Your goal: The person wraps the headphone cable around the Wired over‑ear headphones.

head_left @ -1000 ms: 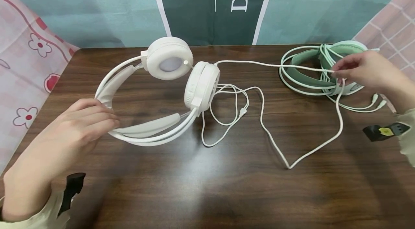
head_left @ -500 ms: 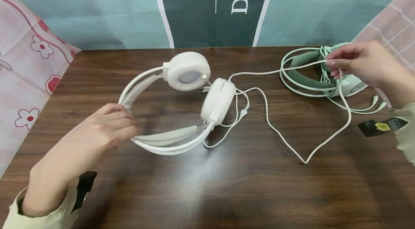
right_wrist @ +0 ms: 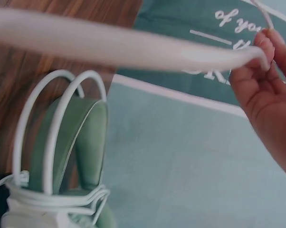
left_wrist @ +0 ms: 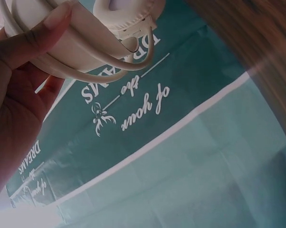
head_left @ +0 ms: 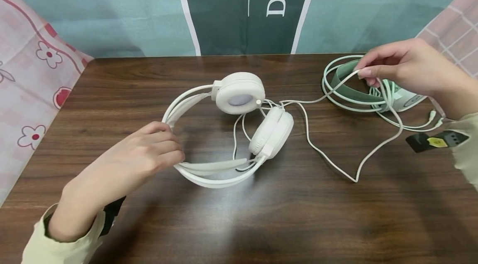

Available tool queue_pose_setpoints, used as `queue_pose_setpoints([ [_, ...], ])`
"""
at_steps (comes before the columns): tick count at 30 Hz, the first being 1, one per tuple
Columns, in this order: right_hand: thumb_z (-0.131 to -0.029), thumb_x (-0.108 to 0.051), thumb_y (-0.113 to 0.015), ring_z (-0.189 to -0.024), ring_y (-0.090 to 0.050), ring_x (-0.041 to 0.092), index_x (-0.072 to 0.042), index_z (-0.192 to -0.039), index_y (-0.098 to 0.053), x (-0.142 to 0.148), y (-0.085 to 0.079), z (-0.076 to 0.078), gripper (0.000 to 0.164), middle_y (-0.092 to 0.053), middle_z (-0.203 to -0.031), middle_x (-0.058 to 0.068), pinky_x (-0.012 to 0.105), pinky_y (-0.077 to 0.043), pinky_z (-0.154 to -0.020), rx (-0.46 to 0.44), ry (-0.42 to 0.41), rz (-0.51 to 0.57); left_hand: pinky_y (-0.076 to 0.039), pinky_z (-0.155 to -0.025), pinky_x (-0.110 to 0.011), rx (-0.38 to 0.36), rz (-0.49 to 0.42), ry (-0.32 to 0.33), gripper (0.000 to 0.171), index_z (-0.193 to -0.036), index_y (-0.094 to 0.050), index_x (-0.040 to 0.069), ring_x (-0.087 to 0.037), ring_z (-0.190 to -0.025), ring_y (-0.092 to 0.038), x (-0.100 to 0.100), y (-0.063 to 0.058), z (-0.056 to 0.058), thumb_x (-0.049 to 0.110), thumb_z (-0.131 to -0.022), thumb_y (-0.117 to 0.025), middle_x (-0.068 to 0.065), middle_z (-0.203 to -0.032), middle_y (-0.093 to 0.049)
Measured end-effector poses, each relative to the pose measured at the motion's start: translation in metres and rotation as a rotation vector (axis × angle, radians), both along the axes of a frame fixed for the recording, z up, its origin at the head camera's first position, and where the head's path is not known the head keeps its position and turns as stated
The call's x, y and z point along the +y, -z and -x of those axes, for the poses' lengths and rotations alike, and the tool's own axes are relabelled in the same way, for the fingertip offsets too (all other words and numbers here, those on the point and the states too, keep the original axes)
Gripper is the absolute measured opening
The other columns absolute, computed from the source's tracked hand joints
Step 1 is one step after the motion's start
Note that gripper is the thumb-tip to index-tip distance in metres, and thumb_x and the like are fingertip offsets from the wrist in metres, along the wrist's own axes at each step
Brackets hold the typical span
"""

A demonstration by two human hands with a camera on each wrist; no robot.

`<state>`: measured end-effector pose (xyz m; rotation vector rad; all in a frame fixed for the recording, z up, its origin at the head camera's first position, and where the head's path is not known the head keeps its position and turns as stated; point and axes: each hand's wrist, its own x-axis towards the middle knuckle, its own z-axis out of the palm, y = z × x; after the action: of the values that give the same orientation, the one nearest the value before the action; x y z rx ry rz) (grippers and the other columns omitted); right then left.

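The left hand [head_left: 154, 152], its fingers clamped round the headband [head_left: 220, 183], is bringing the white headphones [head_left: 275, 133] rightward and toward the person over the desk [head_left: 284, 222]. The right hand [head_left: 407, 64] is drawing slightly inward, thumb and fingertips pinching the white cord [head_left: 307, 131] above the green headphones [head_left: 408, 100]. Half a second ago the stretch from ear cup to fingers was running almost straight — now it is sagging. The gap is narrowing, so the hands are gaining slack in the cord, probably easing its handling. Whether the lower ear cup is touching the desk — the head view is not showing that clearly.
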<state>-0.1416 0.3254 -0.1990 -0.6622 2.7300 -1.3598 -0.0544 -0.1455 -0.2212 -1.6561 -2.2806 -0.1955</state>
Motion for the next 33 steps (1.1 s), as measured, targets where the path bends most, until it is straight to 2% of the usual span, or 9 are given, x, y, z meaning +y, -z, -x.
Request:
queue_pose_setpoints([
  [4, -0.079, 0.017, -0.057, -0.054, -0.052, 0.015, 0.005, -0.084, -0.064, -0.015, -0.007, -0.002, 0.015, -0.056, -0.061, 0.01, 0.022, -0.041, -0.047, 0.019, -0.106, 0.01, -0.035, -0.086, -0.03, -0.007, 0.024, 0.003, 0.032, -0.071, -0.047, 0.01, -0.016, -0.074, -0.049, 0.004, -0.003, 0.0, -0.006, -0.083, -0.022, 0.004, -0.068, -0.046],
  [10, -0.08, 0.01, -0.061, -0.052, -0.05, 0.014, 0.0, -0.084, -0.066, -0.032, -0.013, -0.003, 0.011, -0.054, -0.058, 0.008, 0.025, -0.038, -0.044, 0.034, -0.101, -0.055, -0.037, -0.084, -0.031, 0.009, 0.043, 0.03, 0.034, -0.069, -0.044, 0.01, -0.015, -0.07, -0.045, 0.009, -0.004, -0.003, -0.006, -0.086, -0.02, 0.004, -0.065, -0.039],
  [14, -0.084, 0.001, -0.06, -0.05, -0.047, 0.013, -0.005, -0.084, -0.066, -0.031, -0.014, 0.001, 0.008, -0.053, -0.057, 0.007, 0.024, -0.037, -0.046, -0.001, -0.055, -0.193, -0.037, -0.084, -0.031, 0.006, 0.031, 0.047, 0.034, -0.07, -0.046, 0.01, -0.015, -0.07, -0.046, 0.009, -0.003, -0.005, -0.006, -0.086, -0.021, 0.005, -0.067, -0.041],
  [17, -0.087, -0.006, -0.059, -0.051, -0.046, 0.013, -0.007, -0.085, -0.066, -0.025, -0.012, 0.004, 0.007, -0.052, -0.059, 0.006, 0.024, -0.036, -0.046, -0.053, -0.054, -0.328, -0.037, -0.084, -0.032, 0.01, 0.006, 0.053, 0.033, -0.071, -0.047, 0.01, -0.015, -0.071, -0.047, 0.006, -0.002, -0.007, -0.006, -0.086, -0.023, 0.004, -0.069, -0.044],
  [21, -0.088, -0.006, -0.058, -0.052, -0.048, 0.012, -0.006, -0.086, -0.065, -0.014, 0.0, 0.01, 0.007, -0.053, -0.061, 0.004, 0.023, -0.039, -0.046, -0.077, -0.089, -0.427, -0.037, -0.085, -0.032, 0.01, -0.008, 0.037, 0.03, -0.072, -0.049, 0.01, -0.016, -0.072, -0.047, 0.002, -0.003, -0.008, -0.005, -0.085, -0.026, 0.005, -0.071, -0.047],
  [23, -0.087, -0.004, -0.058, -0.051, -0.048, 0.011, -0.006, -0.083, -0.064, -0.008, 0.01, 0.013, 0.007, -0.052, -0.06, 0.001, 0.023, -0.04, -0.046, -0.089, -0.133, -0.457, -0.035, -0.087, -0.03, -0.002, -0.007, 0.015, 0.03, -0.073, -0.049, 0.011, -0.015, -0.073, -0.047, 0.0, -0.003, -0.009, -0.005, -0.084, -0.025, 0.006, -0.071, -0.048],
  [28, -0.084, 0.002, -0.058, -0.055, -0.049, 0.006, -0.006, -0.079, -0.06, 0.003, 0.037, 0.015, 0.01, -0.053, -0.063, -0.002, 0.023, -0.044, -0.049, -0.22, -0.28, -0.504, -0.033, -0.089, -0.028, -0.009, -0.02, -0.033, 0.035, -0.072, -0.048, 0.012, -0.014, -0.075, -0.047, -0.006, -0.003, -0.01, -0.004, -0.086, -0.021, 0.008, -0.072, -0.046],
  [31, -0.08, 0.002, -0.063, -0.061, -0.051, 0.002, -0.007, -0.08, -0.06, 0.003, 0.048, 0.014, 0.01, -0.058, -0.068, -0.004, 0.022, -0.044, -0.056, -0.238, -0.264, -0.604, -0.033, -0.089, -0.027, -0.007, -0.035, -0.037, 0.034, -0.071, -0.047, 0.012, -0.014, -0.075, -0.047, -0.007, -0.002, -0.01, -0.004, -0.087, -0.021, 0.008, -0.072, -0.046],
  [33, -0.078, 0.0, -0.066, -0.064, -0.052, 0.001, -0.009, -0.081, -0.061, 0.0, 0.051, 0.014, 0.011, -0.062, -0.072, -0.005, 0.022, -0.044, -0.06, -0.201, -0.231, -0.663, -0.033, -0.088, -0.027, -0.013, -0.041, -0.034, 0.035, -0.07, -0.046, 0.012, -0.013, -0.075, -0.047, -0.007, -0.002, -0.01, -0.004, -0.087, -0.021, 0.008, -0.072, -0.045],
])
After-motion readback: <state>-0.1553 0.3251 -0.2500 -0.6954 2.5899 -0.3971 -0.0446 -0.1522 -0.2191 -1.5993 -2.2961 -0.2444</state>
